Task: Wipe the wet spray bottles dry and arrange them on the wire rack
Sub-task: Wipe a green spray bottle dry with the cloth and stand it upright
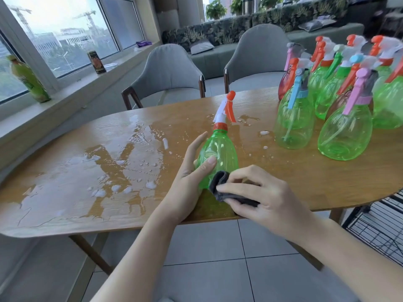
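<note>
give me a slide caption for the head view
Left hand steadies green spray bottle while right hand wipes it with grey cloth.

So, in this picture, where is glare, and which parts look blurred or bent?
Head view: window glare mirrors off the wet table; the window frame bows from the wide lens; the crowded spray bottles at right are soft; the held bottle and cloth are fairly sharp.

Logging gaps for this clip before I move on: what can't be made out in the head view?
- Wire rack: cut off by the right edge and partly behind the table; any bottles on it cannot be seen.
- Base of the held spray bottle: hidden by the left hand and the grey cloth.
- Most of the cloth: covered by the right hand.
- Rear bottles in the cluster: overlapped by the front ones and cut off at the right edge, so no count.
</note>
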`<state>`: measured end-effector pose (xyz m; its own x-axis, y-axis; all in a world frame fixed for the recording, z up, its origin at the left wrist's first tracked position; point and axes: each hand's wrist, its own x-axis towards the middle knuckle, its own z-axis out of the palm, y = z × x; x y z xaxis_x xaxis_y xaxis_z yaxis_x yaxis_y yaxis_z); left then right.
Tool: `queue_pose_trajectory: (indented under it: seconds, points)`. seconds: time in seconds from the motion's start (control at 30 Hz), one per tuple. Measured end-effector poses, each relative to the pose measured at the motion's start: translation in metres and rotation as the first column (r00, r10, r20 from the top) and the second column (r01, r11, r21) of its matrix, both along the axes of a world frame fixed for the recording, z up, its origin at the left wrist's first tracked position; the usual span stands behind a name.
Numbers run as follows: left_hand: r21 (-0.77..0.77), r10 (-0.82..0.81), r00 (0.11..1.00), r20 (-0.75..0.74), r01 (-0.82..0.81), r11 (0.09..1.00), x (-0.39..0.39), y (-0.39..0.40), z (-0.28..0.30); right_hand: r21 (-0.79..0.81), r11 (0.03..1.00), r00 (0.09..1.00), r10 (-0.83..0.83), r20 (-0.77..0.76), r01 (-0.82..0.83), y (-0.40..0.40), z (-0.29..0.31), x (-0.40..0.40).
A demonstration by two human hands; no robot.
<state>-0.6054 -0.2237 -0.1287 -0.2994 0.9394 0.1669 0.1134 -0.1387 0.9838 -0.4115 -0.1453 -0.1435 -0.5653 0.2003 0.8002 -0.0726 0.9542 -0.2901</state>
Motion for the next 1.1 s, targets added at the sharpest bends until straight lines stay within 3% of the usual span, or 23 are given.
queue_pose_trajectory:
  seconds: [0.1, 0.3, 0.43, 0.57, 0.8, 1.0, 1.1]
  points:
    - [-0.015, -0.093, 0.995, 0.021, 0.093, 0.996, -0.003, -0.002, 0.003, 0.055, 0.998, 1.000, 0.011, -0.004, -0.011, 0.002, -0.003, 0.000]
    - [-0.006, -0.243, 0.952, 0.186, 0.248, 0.969, -0.009, -0.008, 0.006, -0.032, 0.998, 0.993, -0.053, -0.108, 0.050, 0.006, 0.005, -0.007]
    - [-0.011, -0.287, 0.943, 0.170, 0.293, 0.956, -0.013, -0.008, 0.006, -0.271, 0.952, 0.964, -0.197, -0.177, 0.145, 0.019, 0.019, -0.009]
    - [0.013, -0.308, 0.931, 0.196, 0.311, 0.950, -0.014, -0.008, 0.005, -0.484, 0.874, 0.974, -0.150, -0.168, 0.051, 0.021, 0.020, -0.012]
    - [0.045, -0.223, 0.966, 0.128, 0.219, 0.975, -0.014, -0.006, 0.013, -0.335, 0.938, 0.986, -0.133, -0.098, 0.093, 0.008, 0.010, -0.008]
    - [0.051, -0.203, 0.967, 0.155, 0.198, 0.979, -0.007, -0.004, 0.013, -0.384, 0.919, 0.981, -0.147, -0.125, 0.089, 0.015, 0.017, -0.013]
    - [0.066, -0.089, 0.985, 0.145, 0.080, 0.995, -0.002, -0.002, 0.012, -0.241, 0.968, 0.994, -0.083, -0.073, 0.063, 0.010, 0.010, -0.008]
